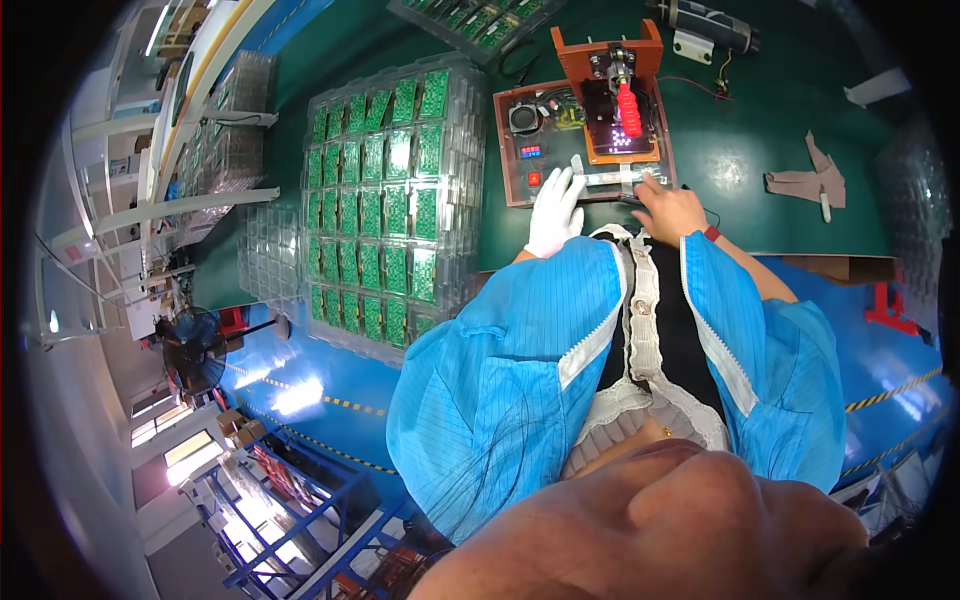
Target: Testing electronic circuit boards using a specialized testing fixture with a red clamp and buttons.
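Observation:
My left hand [555,213], in a white glove, lies at the near left edge of an orange-brown test fixture [508,150]. Its fingers are stretched toward the fixture's front panel, with nothing visibly held. My right hand [674,213] is bare, its fingers apart at the near right edge of the same fixture. A toggle clamp with a red handle [628,110] rises over the fixture's dark plate [602,138], where small lights glow. On its left side are a lit digital display [530,152], a red switch [534,179] and a round black part [523,119].
Left of the fixture, a stacked clear tray [455,205] carries rows of green circuit boards [372,210]. Another tray of boards [490,22] sits at the back. A black cylindrical device [710,25] lies at the back right, with a greyish-brown glove-like cloth [800,185] nearer.

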`<state>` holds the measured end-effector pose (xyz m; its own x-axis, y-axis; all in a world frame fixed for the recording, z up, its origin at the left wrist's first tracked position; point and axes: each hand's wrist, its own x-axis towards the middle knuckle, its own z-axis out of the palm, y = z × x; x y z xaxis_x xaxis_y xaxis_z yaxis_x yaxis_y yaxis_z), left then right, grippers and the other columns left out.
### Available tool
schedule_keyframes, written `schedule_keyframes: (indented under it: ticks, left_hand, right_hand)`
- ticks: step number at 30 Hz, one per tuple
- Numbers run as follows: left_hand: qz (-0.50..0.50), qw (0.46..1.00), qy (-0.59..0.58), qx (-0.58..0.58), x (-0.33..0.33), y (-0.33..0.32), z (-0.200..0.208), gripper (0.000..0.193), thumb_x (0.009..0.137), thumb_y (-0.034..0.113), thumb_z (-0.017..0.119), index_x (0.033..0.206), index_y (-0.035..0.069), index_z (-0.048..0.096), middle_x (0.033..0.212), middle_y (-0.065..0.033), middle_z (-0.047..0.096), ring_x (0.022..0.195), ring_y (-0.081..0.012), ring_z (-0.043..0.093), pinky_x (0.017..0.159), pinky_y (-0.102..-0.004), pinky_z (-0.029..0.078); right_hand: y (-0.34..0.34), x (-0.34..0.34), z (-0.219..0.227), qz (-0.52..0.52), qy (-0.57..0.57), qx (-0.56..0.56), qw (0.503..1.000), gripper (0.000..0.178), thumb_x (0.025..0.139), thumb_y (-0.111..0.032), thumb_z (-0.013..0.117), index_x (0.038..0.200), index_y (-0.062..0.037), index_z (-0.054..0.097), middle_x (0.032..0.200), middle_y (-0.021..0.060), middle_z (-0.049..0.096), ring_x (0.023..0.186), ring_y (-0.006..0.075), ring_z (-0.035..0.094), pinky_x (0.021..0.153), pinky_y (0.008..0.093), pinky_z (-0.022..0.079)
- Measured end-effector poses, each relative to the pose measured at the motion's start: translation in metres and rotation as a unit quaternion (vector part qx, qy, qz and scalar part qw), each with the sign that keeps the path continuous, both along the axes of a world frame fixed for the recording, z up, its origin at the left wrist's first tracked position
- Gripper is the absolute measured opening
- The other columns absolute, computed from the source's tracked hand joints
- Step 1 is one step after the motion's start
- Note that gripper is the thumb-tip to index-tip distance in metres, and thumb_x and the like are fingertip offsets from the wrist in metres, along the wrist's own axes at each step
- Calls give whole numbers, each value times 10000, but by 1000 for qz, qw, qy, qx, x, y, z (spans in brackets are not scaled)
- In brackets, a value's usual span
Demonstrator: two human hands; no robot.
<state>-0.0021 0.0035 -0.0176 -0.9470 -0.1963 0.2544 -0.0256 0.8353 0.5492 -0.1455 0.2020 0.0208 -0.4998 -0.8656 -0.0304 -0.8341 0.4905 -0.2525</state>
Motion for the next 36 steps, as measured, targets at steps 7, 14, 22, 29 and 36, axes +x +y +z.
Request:
schedule_keyframes:
  ticks: [7, 14, 22, 29, 36]
  left_hand:
    - [15, 1000, 12, -4, 2, 0, -2, 629, 690, 61, 589, 1305, 61, 458, 1386, -210, 404, 1288, -390, 382, 1063, -449, 322]
    - [19, 999, 2, -36, 5, 2, 5, 635, 681, 79, 598, 1301, 62, 461, 1378, -217, 406, 1270, -397, 394, 1054, -447, 328]
    - [17, 997, -16, -80, 2, 3, 15, 643, 675, 98, 610, 1298, 52, 460, 1357, -229, 411, 1238, -407, 415, 1031, -446, 348]
    - [14, 997, -38, -67, 2, 3, 14, 652, 679, 104, 612, 1308, 48, 451, 1357, -231, 412, 1233, -407, 418, 1028, -444, 353]
    - [18, 997, -50, -58, 5, 3, 14, 667, 688, 106, 613, 1331, 61, 440, 1364, -229, 410, 1241, -405, 414, 1033, -444, 349]
  right_hand:
    - [-15, -5, 18, 47, 2, 59, 997, 300, 801, -273, 649, 1009, -72, 571, 1106, 169, 626, 712, 341, 654, 653, 405, 516]
    - [-17, -4, 20, 60, 13, 56, 997, 310, 802, -300, 647, 984, -57, 584, 992, 167, 641, 691, 332, 650, 629, 405, 507]
    - [-22, -4, 27, 66, 13, 82, 994, 327, 804, -316, 644, 985, -49, 588, 929, 181, 630, 655, 327, 638, 608, 400, 499]
    - [-23, -5, 26, 67, 15, 87, 994, 340, 805, -324, 644, 995, -48, 591, 930, 187, 629, 643, 331, 635, 602, 402, 498]
    - [-22, -4, 24, 68, 21, 74, 995, 343, 797, -331, 659, 970, -47, 574, 979, 182, 621, 611, 341, 634, 557, 412, 499]
